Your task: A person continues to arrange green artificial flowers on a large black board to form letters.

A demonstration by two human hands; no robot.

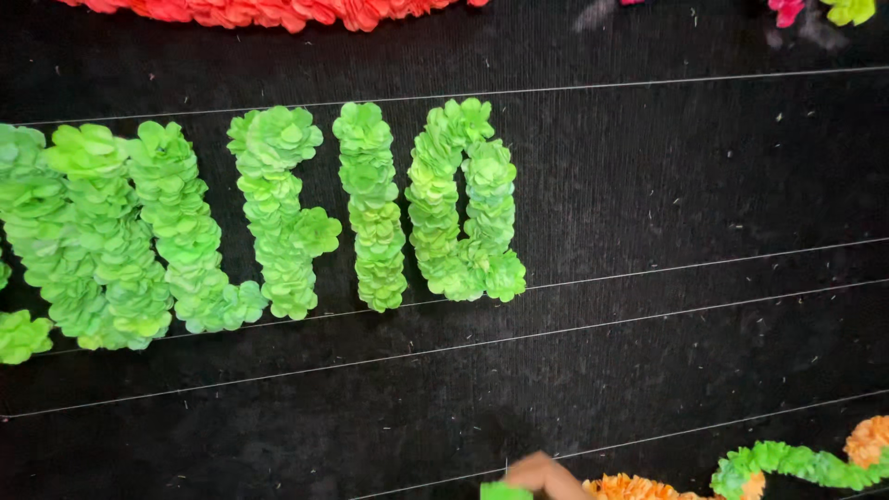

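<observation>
At the bottom edge of the black fabric surface [648,185], a little right of the middle, only the tips of one hand [544,476] show; which hand it is cannot be told. Its grip is pinched shut on a small green paper flower [505,492], which sits just left of the fingers and is cut off by the lower border. Just right of the hand lies an orange flower cluster [630,487], and beyond it a green garland [796,463] curves toward the bottom right corner, ending beside another orange bloom [870,440]. Well apart, across the left half of the surface, rows of green paper flowers form large letter shapes [269,218] laid between thin white guide lines [648,324] that cross the cloth. A red-orange flower band [278,13] runs along the top edge, and pink and yellow-green flowers [833,11] sit at the top right corner
</observation>
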